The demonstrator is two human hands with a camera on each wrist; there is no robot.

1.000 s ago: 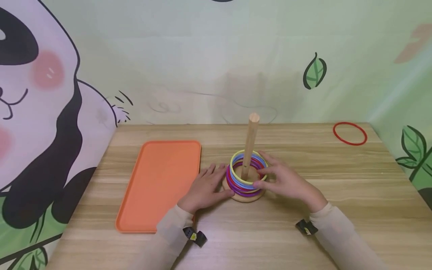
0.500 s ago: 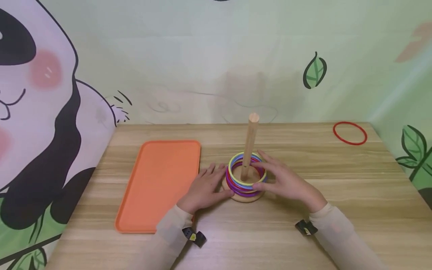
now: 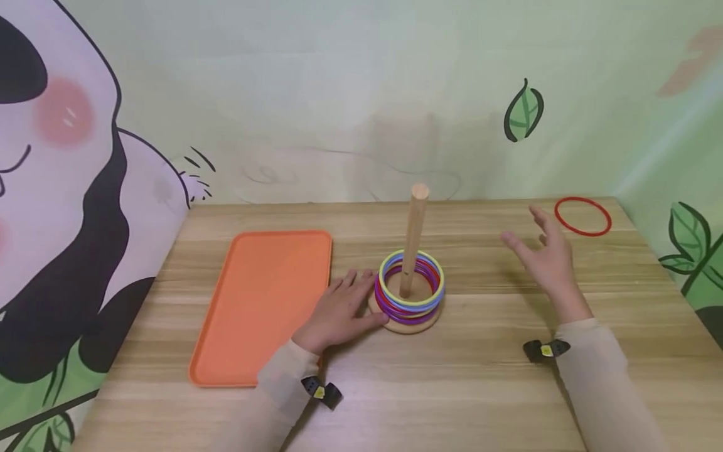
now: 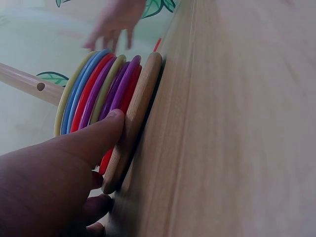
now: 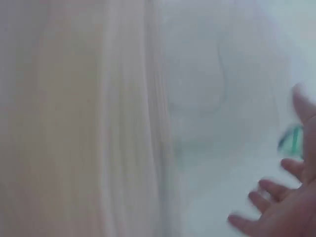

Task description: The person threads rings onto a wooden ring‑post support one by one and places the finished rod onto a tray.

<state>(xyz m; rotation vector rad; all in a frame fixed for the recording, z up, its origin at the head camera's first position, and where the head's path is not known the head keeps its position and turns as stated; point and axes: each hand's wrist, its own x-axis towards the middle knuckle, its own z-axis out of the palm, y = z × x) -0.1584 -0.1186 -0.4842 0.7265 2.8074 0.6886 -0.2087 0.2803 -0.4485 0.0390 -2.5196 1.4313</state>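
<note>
A wooden peg [image 3: 415,235] stands upright on a round wooden base [image 3: 415,326]. Several coloured rings [image 3: 410,307] lie stacked around the peg, a yellow one on top, with blue, red and purple ones below. My left hand [image 3: 341,314] rests at the left side of the base; in the left wrist view its thumb [image 4: 101,133] touches the lower rings and the base edge. Above the table to the right, my right hand [image 3: 550,263] is held open and holds nothing. Beyond its fingers lies a single red ring [image 3: 609,220].
An orange tray [image 3: 265,301] lies on the wooden table [image 3: 452,389] left of the base, partly under the left hand and forearm. A painted wall [image 3: 316,100] rises behind the table's back edge, and another borders its right side.
My right hand has left the ring stack and moved right, towards the red ring. The yellow ring has settled flatter on the stack. My left hand has stayed by the base.
</note>
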